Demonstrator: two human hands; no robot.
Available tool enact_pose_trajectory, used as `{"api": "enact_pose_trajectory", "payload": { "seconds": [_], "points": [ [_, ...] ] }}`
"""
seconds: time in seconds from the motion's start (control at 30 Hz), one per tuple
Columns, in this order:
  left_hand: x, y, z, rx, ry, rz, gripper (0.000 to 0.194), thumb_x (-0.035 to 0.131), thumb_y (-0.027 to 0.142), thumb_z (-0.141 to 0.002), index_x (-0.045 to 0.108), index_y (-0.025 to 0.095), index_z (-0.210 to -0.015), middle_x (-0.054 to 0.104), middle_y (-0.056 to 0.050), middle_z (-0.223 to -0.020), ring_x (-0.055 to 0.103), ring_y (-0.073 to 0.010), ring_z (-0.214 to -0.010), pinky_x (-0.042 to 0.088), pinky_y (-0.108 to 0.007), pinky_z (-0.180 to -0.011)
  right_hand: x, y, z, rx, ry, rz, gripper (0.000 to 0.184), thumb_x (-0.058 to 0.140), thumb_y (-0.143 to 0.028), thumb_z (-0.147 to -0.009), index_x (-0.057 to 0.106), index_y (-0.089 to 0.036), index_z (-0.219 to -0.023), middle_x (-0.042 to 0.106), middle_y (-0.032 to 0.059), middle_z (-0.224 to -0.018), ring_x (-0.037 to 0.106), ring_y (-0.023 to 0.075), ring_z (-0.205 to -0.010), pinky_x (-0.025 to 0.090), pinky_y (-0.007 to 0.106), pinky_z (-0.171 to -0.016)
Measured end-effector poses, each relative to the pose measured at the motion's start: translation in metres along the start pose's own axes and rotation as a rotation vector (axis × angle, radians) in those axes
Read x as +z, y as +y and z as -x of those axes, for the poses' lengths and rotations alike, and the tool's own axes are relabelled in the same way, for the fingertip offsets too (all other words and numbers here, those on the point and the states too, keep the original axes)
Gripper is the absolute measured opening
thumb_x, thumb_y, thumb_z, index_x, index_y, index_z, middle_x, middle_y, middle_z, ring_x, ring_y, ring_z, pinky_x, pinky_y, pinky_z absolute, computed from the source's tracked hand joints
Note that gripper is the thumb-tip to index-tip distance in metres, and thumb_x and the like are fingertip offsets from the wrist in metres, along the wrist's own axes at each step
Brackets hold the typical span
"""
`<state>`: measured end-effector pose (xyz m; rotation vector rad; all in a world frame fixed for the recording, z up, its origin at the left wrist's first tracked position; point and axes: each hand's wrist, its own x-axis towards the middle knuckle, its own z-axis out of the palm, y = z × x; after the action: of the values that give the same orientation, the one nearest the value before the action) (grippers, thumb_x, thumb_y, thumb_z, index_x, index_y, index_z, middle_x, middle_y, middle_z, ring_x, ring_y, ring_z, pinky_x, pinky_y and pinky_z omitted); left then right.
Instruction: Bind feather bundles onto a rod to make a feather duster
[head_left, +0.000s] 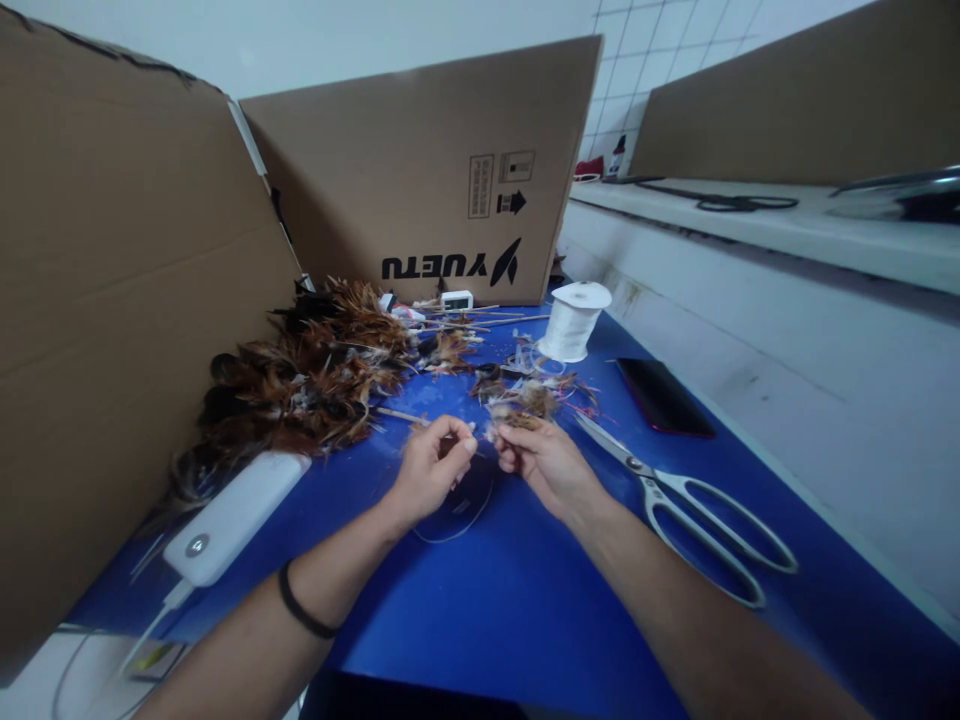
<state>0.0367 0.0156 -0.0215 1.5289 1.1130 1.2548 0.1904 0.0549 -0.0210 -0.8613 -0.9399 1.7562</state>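
Over the blue tabletop (pixel 480 620) my hands are close together. My right hand (pixel 547 462) is closed in a pinch on a small brown feather (pixel 525 421) with pale fluff at its base. Just left of it, my left hand (pixel 437 468) pinches a thin pale thread (pixel 472 515), whose slack loops down to the table below. The fingertips are slightly apart. Beyond them lie small loose feathers (pixel 540 398) and bits of pinkish thread (pixel 592 410). A thin wooden stick (pixel 401 414) lies near my left hand.
A large heap of brown feathers (pixel 322 370) lies left. Open scissors (pixel 675 500) and a dark phone (pixel 664 397) lie right. A white spool (pixel 574 322) stands behind. A white power bank (pixel 236 520) with a cable sits front left. Cardboard panels (pixel 420 170) wall the back and left.
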Motion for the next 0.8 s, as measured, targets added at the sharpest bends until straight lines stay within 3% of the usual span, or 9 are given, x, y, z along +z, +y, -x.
{"api": "enact_pose_trajectory", "payload": {
  "seconds": [0.17, 0.33, 0.5, 0.8],
  "points": [
    [0.0, -0.002, -0.001, -0.032, 0.033, 0.119, 0.02, 0.052, 0.036, -0.081, 0.046, 0.018, -0.078, 0.043, 0.007, -0.049, 0.037, -0.0047, -0.041, 0.032, -0.016, -0.04, 0.003, 0.001, 0.001, -0.066, 0.036, 0.042, 0.017, 0.069, -0.024, -0.06, 0.056, -0.016, -0.067, 0.055, -0.0016, -0.055, 0.043, 0.0076, -0.046, 0.033, 0.023, -0.045],
    [0.001, 0.0, -0.003, -0.124, 0.038, 0.192, 0.02, 0.051, 0.038, -0.08, 0.046, 0.018, -0.079, 0.047, 0.005, -0.054, 0.043, -0.0061, -0.042, 0.035, -0.016, -0.037, 0.004, 0.005, 0.001, -0.198, 0.053, 0.238, 0.021, 0.067, -0.026, -0.062, 0.057, -0.016, -0.078, 0.058, -0.0016, -0.057, 0.044, 0.0087, -0.046, 0.035, 0.023, -0.044],
    [0.001, 0.0, -0.003, -0.144, -0.013, 0.045, 0.021, 0.052, 0.038, -0.079, 0.049, 0.018, -0.083, 0.047, 0.006, -0.049, 0.045, -0.0071, -0.042, 0.038, -0.016, -0.038, 0.004, 0.008, 0.001, -0.222, 0.028, 0.289, 0.021, 0.066, -0.028, -0.064, 0.056, -0.016, -0.078, 0.057, -0.0024, -0.056, 0.045, 0.0088, -0.046, 0.036, 0.023, -0.045],
    [-0.001, -0.002, -0.002, 0.038, 0.002, -0.247, 0.015, 0.056, 0.031, -0.079, 0.053, 0.017, -0.081, 0.054, 0.004, -0.061, 0.048, -0.0055, -0.044, 0.036, -0.017, -0.044, 0.004, 0.011, 0.001, -0.192, 0.013, 0.271, 0.016, 0.064, -0.025, -0.064, 0.055, -0.016, -0.074, 0.055, -0.0033, -0.053, 0.044, 0.0077, -0.044, 0.035, 0.022, -0.044]
  ]
}}
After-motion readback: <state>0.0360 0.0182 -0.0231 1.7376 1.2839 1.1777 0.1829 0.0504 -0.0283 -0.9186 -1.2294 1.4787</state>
